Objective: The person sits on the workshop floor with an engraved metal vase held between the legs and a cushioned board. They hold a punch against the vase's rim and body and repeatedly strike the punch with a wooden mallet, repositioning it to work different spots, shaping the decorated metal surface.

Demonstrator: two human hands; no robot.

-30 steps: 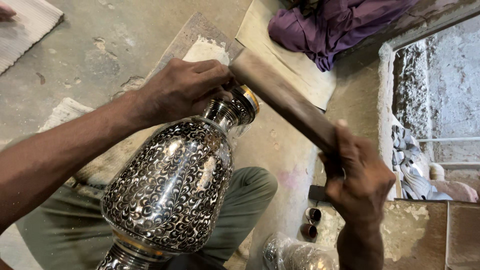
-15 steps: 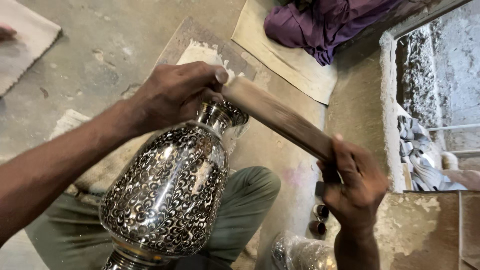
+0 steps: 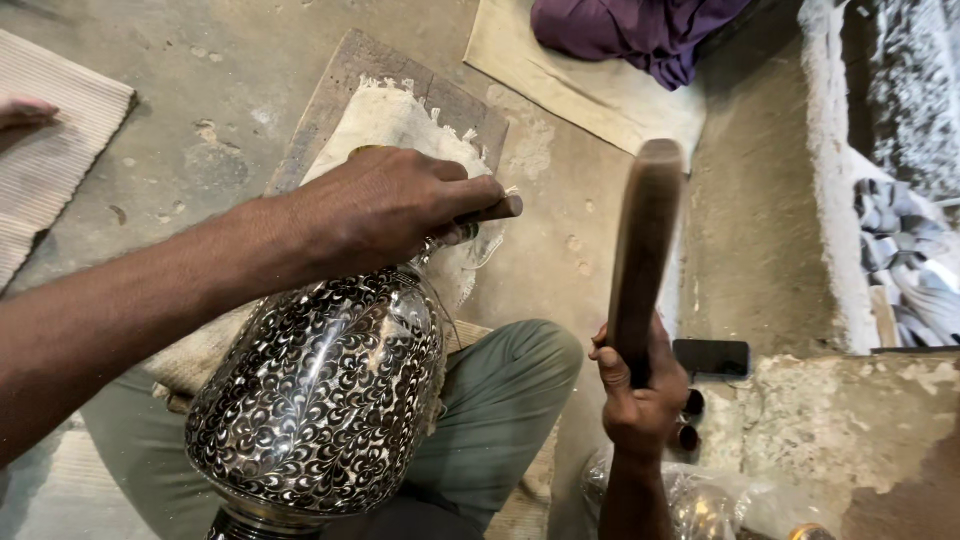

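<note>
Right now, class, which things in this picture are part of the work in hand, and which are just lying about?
In use:
- patterned metal vase, left hand over its neck
- wooden stick, raised in right hand

Lying about:
- purple cloth
- dark flat phone-like slab
- ribbed mat
- plastic bag

Place: I take this for a craft workshop, with the work done seated on the floor.
Floor: bare, stained concrete (image 3: 200,90), with a wooden board (image 3: 345,85) and a frayed cloth (image 3: 400,120) laid on it.
Work: I see an engraved metal vase (image 3: 320,400) propped across a knee.
Tool: a wooden mallet (image 3: 645,240).
Surroundings: a rough, crumbling plaster ledge (image 3: 830,420).
</note>
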